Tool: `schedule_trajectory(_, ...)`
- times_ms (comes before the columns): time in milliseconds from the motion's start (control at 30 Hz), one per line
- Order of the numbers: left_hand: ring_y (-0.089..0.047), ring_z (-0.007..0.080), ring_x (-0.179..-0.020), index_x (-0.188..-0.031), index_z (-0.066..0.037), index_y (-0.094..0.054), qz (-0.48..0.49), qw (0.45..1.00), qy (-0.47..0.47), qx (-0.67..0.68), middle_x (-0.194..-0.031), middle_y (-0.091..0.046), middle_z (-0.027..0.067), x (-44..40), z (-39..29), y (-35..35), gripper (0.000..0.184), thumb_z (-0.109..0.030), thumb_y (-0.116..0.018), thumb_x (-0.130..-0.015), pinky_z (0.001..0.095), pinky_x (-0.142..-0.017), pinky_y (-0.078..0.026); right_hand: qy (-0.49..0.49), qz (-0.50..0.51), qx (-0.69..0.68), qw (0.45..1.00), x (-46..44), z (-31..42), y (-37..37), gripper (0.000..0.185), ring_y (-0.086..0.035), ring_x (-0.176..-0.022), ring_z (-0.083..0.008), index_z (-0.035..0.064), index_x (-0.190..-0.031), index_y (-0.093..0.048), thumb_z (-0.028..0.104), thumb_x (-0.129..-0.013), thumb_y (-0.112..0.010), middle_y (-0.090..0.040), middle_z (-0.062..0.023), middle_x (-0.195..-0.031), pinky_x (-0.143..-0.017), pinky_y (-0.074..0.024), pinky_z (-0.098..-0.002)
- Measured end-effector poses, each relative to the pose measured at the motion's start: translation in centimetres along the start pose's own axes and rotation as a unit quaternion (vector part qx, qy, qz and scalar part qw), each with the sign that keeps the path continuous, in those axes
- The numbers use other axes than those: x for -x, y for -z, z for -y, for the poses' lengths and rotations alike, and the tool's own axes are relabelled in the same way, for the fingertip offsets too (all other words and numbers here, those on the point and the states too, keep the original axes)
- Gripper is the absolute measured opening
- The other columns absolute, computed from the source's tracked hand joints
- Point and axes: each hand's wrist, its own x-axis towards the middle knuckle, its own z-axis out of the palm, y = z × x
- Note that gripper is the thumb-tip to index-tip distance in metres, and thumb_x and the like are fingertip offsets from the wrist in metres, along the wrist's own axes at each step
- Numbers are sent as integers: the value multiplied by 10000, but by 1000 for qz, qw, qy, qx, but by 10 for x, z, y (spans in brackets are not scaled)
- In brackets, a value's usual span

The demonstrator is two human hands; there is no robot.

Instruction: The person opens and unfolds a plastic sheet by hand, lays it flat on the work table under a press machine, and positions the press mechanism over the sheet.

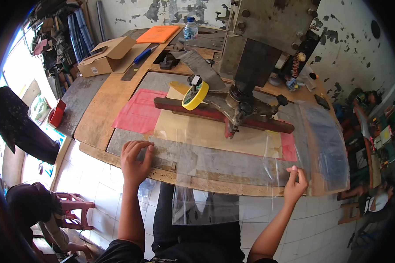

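Observation:
A clear plastic sheet lies across the front of the work table and hangs over its edge toward my lap. My right hand pinches the sheet's right side between thumb and fingers. At the table's front left, my left hand holds nothing; its fingers are loosely curved with the thumb apart, left of the sheet. Ahead stands a metal press with a long dark-red bar over a tan sheet and pink sheet. Yellow tape hangs on the press.
A stack of clear plastic sheets lies at the right. An open cardboard box, a blue cutter, an orange folder and a water bottle are at the back. Red tape sits at the left edge. Other people sit on both sides.

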Motion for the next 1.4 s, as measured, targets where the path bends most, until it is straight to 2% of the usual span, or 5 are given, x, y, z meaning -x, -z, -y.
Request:
schedule_trajectory(333, -714, 324, -983, -952, -64, -778, -17, 1000, -4, 4, -986, -789, 96, 3, 0, 3, 47, -102, -754, -937, 427, -975, -510, 2, 41, 7, 999, -5, -2, 0, 215, -701, -844, -224, -8, -960, -736, 172, -1070, -695, -768, -97, -902, -806, -533, -367)
schedule_trajectory(700, -706, 337, -993, -960, -70, -787, -17, 1000, -11, 15, -982, -784, 107, 8, 9, 1, 76, -138, -764, -937, 450, -974, -511, 22, 212, 0, 977, -54, 18, -35, 248, -744, -945, -249, 17, -1184, -757, 229, -1062, -711, -799, -142, -1063, -835, -557, -368)
schedule_trajectory(1000, -705, 336, -1023, -968, -61, -798, -8, 1000, 3, 26, -986, -787, 115, 10, 10, 3, 99, -149, -764, -939, 453, -992, -509, -199, 352, -135, 904, -98, 7, -76, 234, -594, -700, -69, -41, -1124, -764, 179, -1050, -734, -706, -8, -828, -618, -448, -256)
schedule_trajectory(1267, -711, 333, -1007, -977, -68, -797, -2, 1000, -4, 27, -979, -788, 112, 9, 14, 1, 105, -161, -766, -939, 457, -1001, -496, -181, 284, -257, 906, -58, 30, -37, 214, -534, -771, -61, -23, -1132, -742, 177, -1056, -736, -646, 39, -873, -719, -423, -245)
schedule_trajectory(1400, -690, 349, -1140, -1073, -68, -797, 45, 999, 1, 19, -1100, -788, 123, 5, 5, 6, 165, -175, -762, -952, 458, -1053, -492, -132, 233, -327, 906, -22, 21, -14, 155, -567, -894, -67, 16, -1126, -682, 167, -1093, -675, -638, 32, -962, -836, -444, -235)
